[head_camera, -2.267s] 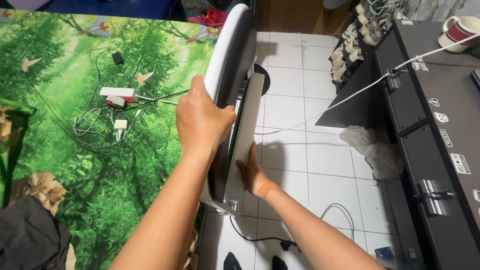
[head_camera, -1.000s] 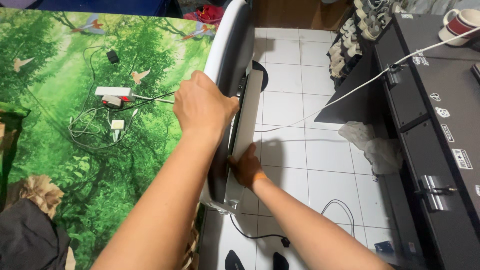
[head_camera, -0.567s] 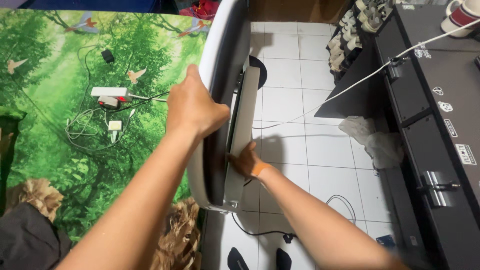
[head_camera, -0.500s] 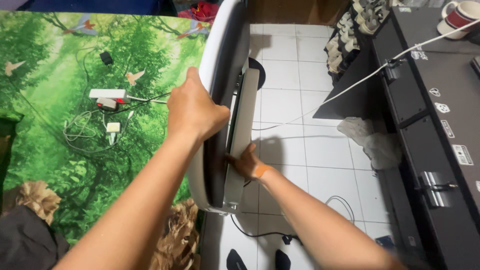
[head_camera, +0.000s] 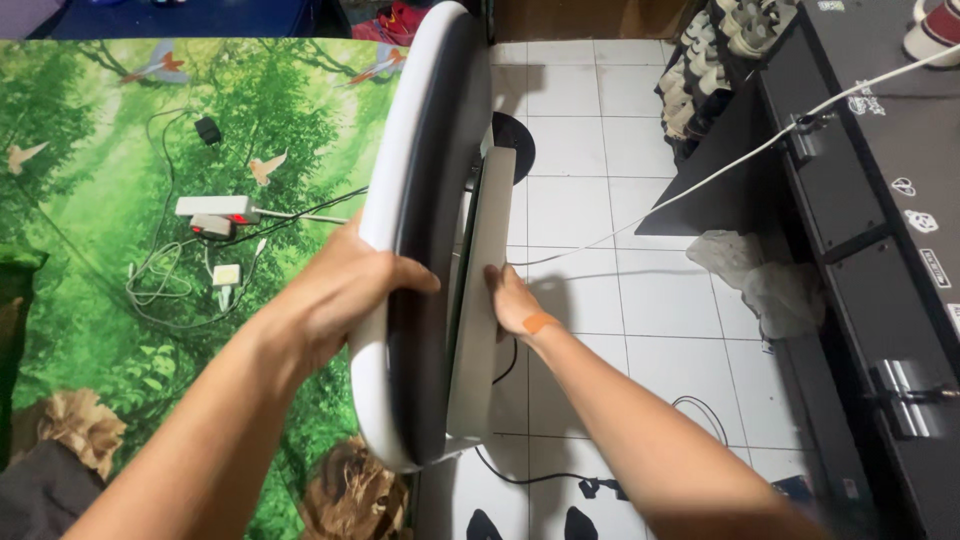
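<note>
A tall white curved panel (head_camera: 410, 180) with a dark inner face stands on edge in the middle of the head view, seen from above. Beside it on the right runs a flat grey upright slab (head_camera: 485, 300) with a black round base (head_camera: 515, 145) at its far end. My left hand (head_camera: 340, 290) grips the white panel's rim, fingers wrapped over the top edge. My right hand (head_camera: 510, 300) presses against the right face of the grey slab; its fingertips are hidden behind it. An orange plaster sits on that wrist.
A green forest-print mat (head_camera: 120, 200) lies on the left with a white power strip (head_camera: 215, 208) and tangled cables. White floor tiles (head_camera: 620, 290) run on the right, with a black cable and a crumpled plastic bag (head_camera: 760, 280). A dark cabinet (head_camera: 880, 200) stands far right.
The white panel has tilted slightly towards me with my left hand still gripping its rim. My right hand has slid a little farther up along the grey slab.
</note>
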